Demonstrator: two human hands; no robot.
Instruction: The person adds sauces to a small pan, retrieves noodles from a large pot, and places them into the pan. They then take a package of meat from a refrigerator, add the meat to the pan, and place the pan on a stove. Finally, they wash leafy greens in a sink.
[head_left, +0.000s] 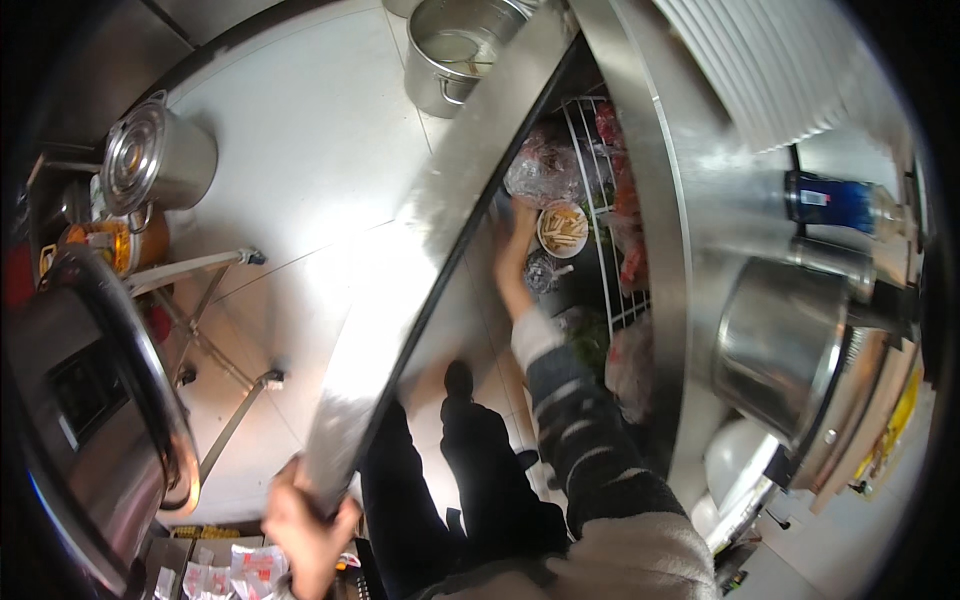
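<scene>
My left hand (304, 517) grips the end of a stainless steel refrigerator door (427, 247), which stands swung out from the under-counter cabinet. My right arm reaches into the opening. There my right hand (516, 232) is beside a white round tub (562, 253) of pale cut strips (564, 227) and just below a clear plastic bag (544, 172) with contents I cannot make out. Its fingers are blurred and partly hidden, so any hold is unclear. A smaller knotted plastic bag (540, 271) lies near my wrist. Behind these, a white wire rack (592, 195) has red bagged items (628, 255) beyond it.
A large steel pot (435, 86) with liquid stands on the tiled floor beyond the door. To the left are a lidded pot (172, 157) and a metal folding stand (195, 270). On the steel counter (694, 187) sit another pot (780, 345) and a blue-labelled jar (832, 201).
</scene>
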